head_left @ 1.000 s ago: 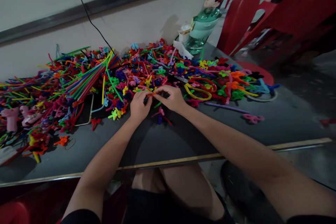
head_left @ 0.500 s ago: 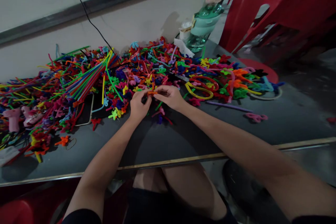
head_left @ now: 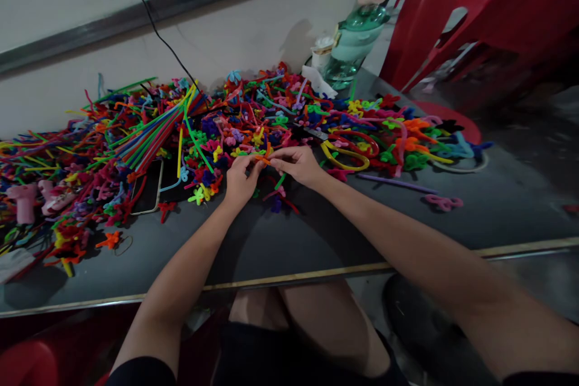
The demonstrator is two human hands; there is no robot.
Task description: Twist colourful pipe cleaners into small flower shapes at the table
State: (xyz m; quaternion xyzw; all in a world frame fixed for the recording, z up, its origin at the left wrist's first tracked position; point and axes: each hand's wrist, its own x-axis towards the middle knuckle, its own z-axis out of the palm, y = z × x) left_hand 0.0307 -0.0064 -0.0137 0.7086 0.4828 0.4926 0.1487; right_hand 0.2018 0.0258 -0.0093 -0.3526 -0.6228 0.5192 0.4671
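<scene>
My left hand (head_left: 240, 178) and my right hand (head_left: 296, 164) meet at the middle of the dark table (head_left: 289, 241), fingers pinched together on a small orange pipe-cleaner piece (head_left: 262, 159) held between them. Just behind the hands lies a big heap of coloured pipe cleaners and twisted flower shapes (head_left: 253, 126). A bundle of straight pipe-cleaner sticks (head_left: 149, 136) slants through the heap to the left of my left hand.
A phone (head_left: 149, 187) lies flat left of my left hand. Yellow and red loops (head_left: 346, 154) sit right of my right hand. A green bottle (head_left: 355, 48) stands at the back by the wall. Red plastic chairs (head_left: 452, 18) stand at the right. A pink toy (head_left: 25, 202) lies far left.
The hands stay together on the orange piece, fingers shifting slightly. The view has drifted a little, so everything sits slightly to the right.
</scene>
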